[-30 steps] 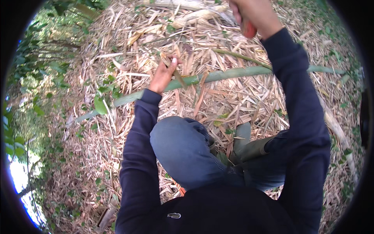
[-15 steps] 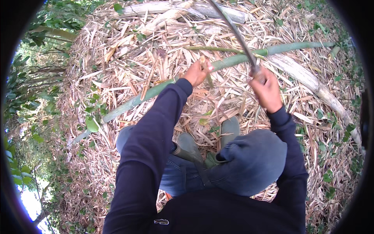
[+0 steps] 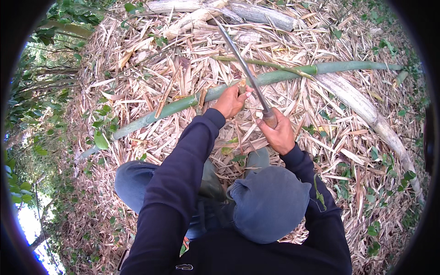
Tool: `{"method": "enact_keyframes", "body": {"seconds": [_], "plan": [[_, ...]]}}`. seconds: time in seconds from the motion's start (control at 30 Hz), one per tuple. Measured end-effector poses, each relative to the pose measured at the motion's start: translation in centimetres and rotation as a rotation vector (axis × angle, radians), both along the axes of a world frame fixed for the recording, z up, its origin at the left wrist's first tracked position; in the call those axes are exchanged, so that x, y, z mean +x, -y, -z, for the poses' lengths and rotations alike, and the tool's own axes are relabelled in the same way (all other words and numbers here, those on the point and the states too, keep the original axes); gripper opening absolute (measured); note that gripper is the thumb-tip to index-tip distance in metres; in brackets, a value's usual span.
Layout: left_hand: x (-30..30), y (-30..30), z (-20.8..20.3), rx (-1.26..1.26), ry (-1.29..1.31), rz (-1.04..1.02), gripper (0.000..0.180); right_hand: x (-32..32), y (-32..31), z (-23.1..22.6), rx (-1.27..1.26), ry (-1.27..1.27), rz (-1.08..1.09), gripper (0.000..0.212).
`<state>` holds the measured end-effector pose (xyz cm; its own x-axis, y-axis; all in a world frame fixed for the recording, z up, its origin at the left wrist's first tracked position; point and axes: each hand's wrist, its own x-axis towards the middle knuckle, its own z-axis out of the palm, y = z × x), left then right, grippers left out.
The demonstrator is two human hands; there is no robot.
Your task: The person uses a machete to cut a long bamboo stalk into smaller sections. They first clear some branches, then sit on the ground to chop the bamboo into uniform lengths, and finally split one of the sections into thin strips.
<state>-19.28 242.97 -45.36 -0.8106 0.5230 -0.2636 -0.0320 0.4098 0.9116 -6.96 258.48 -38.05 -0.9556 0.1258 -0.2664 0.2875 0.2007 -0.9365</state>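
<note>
A long green bamboo pole [image 3: 178, 106] lies slantwise over the dry leaves in front of me. My left hand [image 3: 231, 101] is closed on a short cut branch stub [image 3: 242, 84] at the near side of the pole. In my right hand [image 3: 279, 133], the wooden handle of a machete [image 3: 238, 58] is gripped. Its long, narrow blade points away and to the left, passing over the pole just right of my left hand. Whether the blade touches the pole, I cannot tell.
A thin green side branch [image 3: 256, 62] lies along the pole's far side. Pale dry bamboo stems lie at the far edge [image 3: 263, 17] and on the right [image 3: 362, 98]. Leafy plants [image 3: 32, 110] grow on the left. My bent knees [image 3: 272, 206] are close below my hands.
My right hand has brought the machete left and nearer to me, its blade closer to my left hand. The left hand keeps its hold, slightly lower in view. My knees have shifted left.
</note>
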Motion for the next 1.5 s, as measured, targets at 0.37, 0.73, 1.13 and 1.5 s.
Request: {"method": "enact_keyframes", "body": {"seconds": [0.37,0.73,1.13,1.5], "plan": [[0.2,0.1,-2.5,-0.261,-0.018,0.050,0.021,0.1,-0.9,2.3,-0.091,0.088,-0.055,0.025],[0.0,0.0,-2.9,-0.316,-0.017,0.135,0.030,-0.7,-1.3,1.6,0.039,0.083,-0.149,0.025],[0.2,1.1,0.7,-0.113,-0.125,0.135,0.030,-0.2,-0.1,0.0,0.075,0.036,-0.084,0.029],[0.0,2.9,-1.7,-0.540,-0.197,0.262,0.045,-0.2,-0.6,1.5,0.142,0.056,-0.137,0.023]]}}
